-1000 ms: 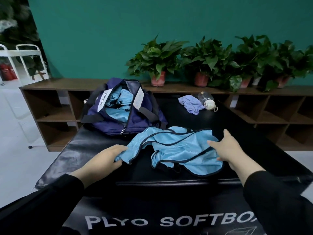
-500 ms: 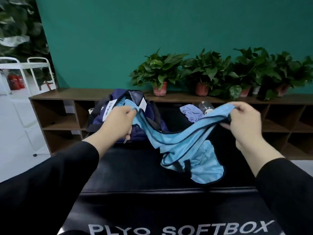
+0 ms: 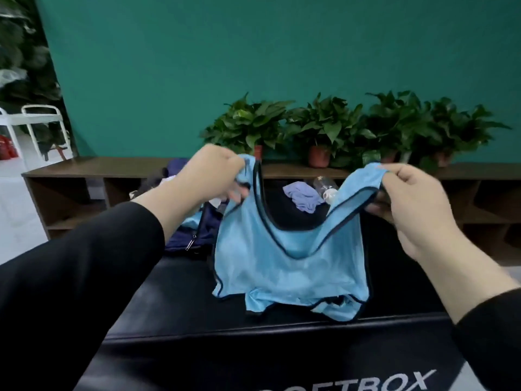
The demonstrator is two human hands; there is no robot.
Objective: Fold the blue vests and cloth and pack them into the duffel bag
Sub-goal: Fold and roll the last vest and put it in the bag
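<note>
Hands [image 3: 214,170] [image 3: 408,204] grip blue vest [image 3: 290,266] above black softbox [image 3: 197,320], before green wall [image 3: 253,52].

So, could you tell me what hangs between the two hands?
In the head view, the blue vest spans from left hand to right hand.

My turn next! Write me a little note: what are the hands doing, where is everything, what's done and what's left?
Left hand: grips one shoulder strap of the blue vest.
Right hand: grips the other strap.
The vest hangs spread open between them, its hem resting on the black soft box.
The duffel bag sits behind the left arm, with light blue fabric showing in it, so some looks packed.
The purple-blue cloth lies crumpled at the far end, beside a clear bottle.
Left: fold this vest, fold the cloth, pack both.
</note>
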